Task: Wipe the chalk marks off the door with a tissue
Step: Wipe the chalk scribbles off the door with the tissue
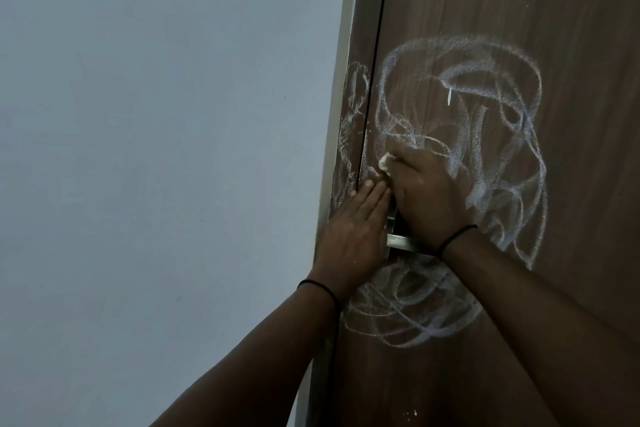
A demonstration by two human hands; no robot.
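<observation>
Right hand bunching small tissue in curled fingers, pressing it on door; only wad's tip showing at hand's 10 o'clock, near door edge. Left hand lying flat, fingers straight, bracing at frame, pointing toward 1 o'clock.

Risks, as I'm judging: tiny wad clogging, smearing chalk marks; hand snagging on handle; scribble on frame getting missed.

Tissue crumpled, long axis not readable.
</observation>
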